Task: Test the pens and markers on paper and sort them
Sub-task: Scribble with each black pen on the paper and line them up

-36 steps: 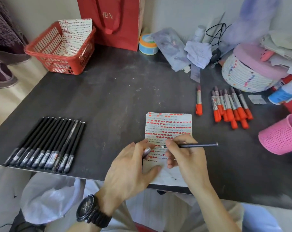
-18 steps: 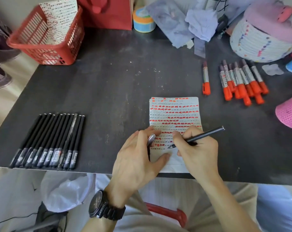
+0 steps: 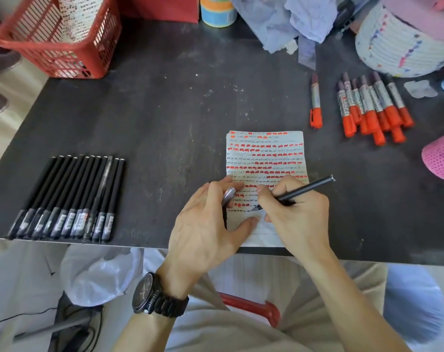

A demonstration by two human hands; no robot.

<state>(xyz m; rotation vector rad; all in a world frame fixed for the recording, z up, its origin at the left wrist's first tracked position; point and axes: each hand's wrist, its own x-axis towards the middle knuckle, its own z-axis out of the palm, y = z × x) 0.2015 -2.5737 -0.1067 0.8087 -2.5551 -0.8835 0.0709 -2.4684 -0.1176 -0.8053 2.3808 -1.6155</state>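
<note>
The fingers (image 3: 266,196) of the right hand (image 3: 297,219) are pinching a black pen (image 3: 304,189) low on its barrel, and its tip is touching the paper (image 3: 266,153) just below the last rows of orange marks. The left hand (image 3: 205,224) is lying on the paper's left edge, thumb pressing flat, while two fingers are gripping what seems to be a silvery cap (image 3: 228,195). The paper is lying at the near edge of the dark table (image 3: 165,110). To the left, a row of black pens (image 3: 68,199) is lying side by side. To the far right, a cluster of orange markers (image 3: 373,110) is lying beside a single marker (image 3: 315,102).
</note>
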